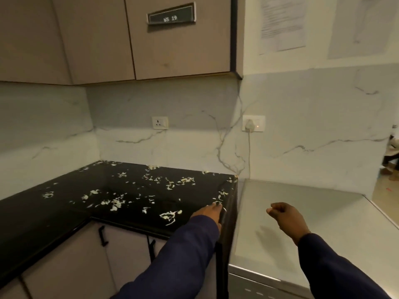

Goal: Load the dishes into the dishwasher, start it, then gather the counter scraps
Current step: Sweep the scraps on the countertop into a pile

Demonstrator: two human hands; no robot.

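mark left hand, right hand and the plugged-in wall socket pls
left hand (208,212): head view, back of the hand at the black counter's edge.
right hand (285,216): head view, back of the curled hand above the steel top.
plugged-in wall socket (254,123): head view, middle of its plate.

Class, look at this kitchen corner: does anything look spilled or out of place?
Yes. Pale scraps lie scattered across the black counter, from the back wall to the front edge, near the left hand.
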